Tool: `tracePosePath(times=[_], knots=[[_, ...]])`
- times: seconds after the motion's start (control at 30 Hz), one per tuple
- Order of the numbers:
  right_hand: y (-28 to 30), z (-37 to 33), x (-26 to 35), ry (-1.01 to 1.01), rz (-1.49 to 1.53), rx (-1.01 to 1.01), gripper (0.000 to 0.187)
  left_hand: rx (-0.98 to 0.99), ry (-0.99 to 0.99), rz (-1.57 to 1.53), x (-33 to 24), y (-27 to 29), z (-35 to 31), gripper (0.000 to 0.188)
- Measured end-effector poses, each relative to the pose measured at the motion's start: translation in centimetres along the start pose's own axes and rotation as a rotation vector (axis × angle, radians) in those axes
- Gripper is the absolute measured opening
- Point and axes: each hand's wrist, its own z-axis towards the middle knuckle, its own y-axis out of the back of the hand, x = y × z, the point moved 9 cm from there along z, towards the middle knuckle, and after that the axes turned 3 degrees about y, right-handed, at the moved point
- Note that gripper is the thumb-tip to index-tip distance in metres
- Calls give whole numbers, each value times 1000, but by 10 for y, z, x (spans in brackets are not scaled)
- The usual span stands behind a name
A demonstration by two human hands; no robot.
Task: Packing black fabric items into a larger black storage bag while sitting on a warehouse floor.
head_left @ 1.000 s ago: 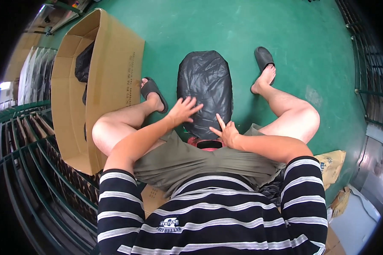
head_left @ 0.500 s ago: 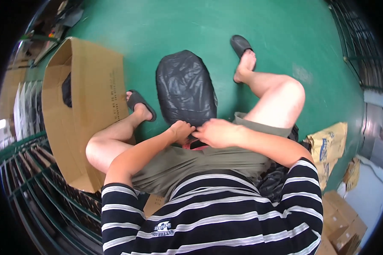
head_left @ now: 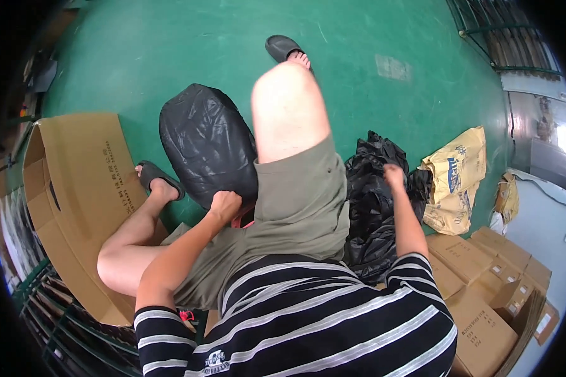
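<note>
A stuffed black plastic bag [head_left: 209, 144], rounded and taut, lies on the floor between my legs. My left hand [head_left: 225, 206] is closed on its near end, by my left thigh. Something red or pink shows just beside that hand, mostly covered by my shorts. To the right of my right leg lies a heap of crumpled black plastic bags [head_left: 377, 210]. My right hand [head_left: 393, 178] is over the heap's right side with its fingers curled in. What those fingers hold, if anything, is hidden.
An open cardboard box [head_left: 85, 188] stands at my left, beside a dark metal rack. On the right lie yellow printed sacks [head_left: 456, 179] and several stacked cardboard cartons [head_left: 484, 327]. Another metal rack [head_left: 509, 38] stands at the far right on the green floor.
My right hand has left the stuffed bag and moved right to the crumpled bags. My left hand stays at the stuffed bag. My right knee has swung inward, and the view has turned right.
</note>
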Motion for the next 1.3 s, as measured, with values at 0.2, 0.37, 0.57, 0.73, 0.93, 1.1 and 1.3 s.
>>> tracePosePath(times=[0.2,0.37,0.57,0.73,0.93,1.1,1.3], knots=[[-81,-102,-36,-141,-474,231,35,-22,104,-42,15,-11,-27,12],[-81,-127,-18,-36,-559,92,35,-218,34,-101,20,-10,-26,11],[-151,-139,18,249,-536,294,23,-52,52,-66,21,-7,-31,9],[-267,-166,-19,431,-957,1002,33,-31,142,-113,31,-15,-38,23],[-173,-151,-18,-55,-445,302,28,-76,167,-129,26,-1,-39,18],[-89,-144,12,170,-424,-55,27,-56,94,-144,18,0,-26,20],[-9,-99,-1,18,-167,-286,19,-160,54,-72,13,-8,-21,14]])
